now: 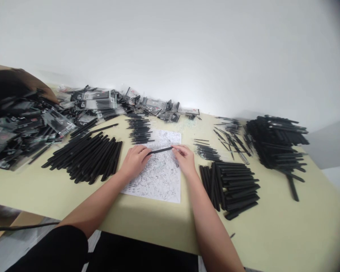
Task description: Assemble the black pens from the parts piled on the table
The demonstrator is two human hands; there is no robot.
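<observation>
Between both hands a slim black stick [161, 150] lies level, just over a white sheet covered with dark scribbles [161, 181]. My left hand [136, 160] pinches its left end, and my right hand [184, 158] grips the right end with thumb and fingertips. Thick black sticks [87, 156] are heaped left of my left hand. Beside my right forearm lies another pile of thick black sticks [238, 185], some upright in the view, others crosswise. Thinner black sticks [138, 128] form a stack beyond the sheet, and a small group of thin sticks [208, 152] is at its right.
Clear plastic packets with black labels [96, 100] are heaped along the back and left. A brown box [42, 85] stands at the far left. A tall pile of black sticks [272, 141] occupies the right of the pale yellow table [294, 230], whose far edge meets a white wall.
</observation>
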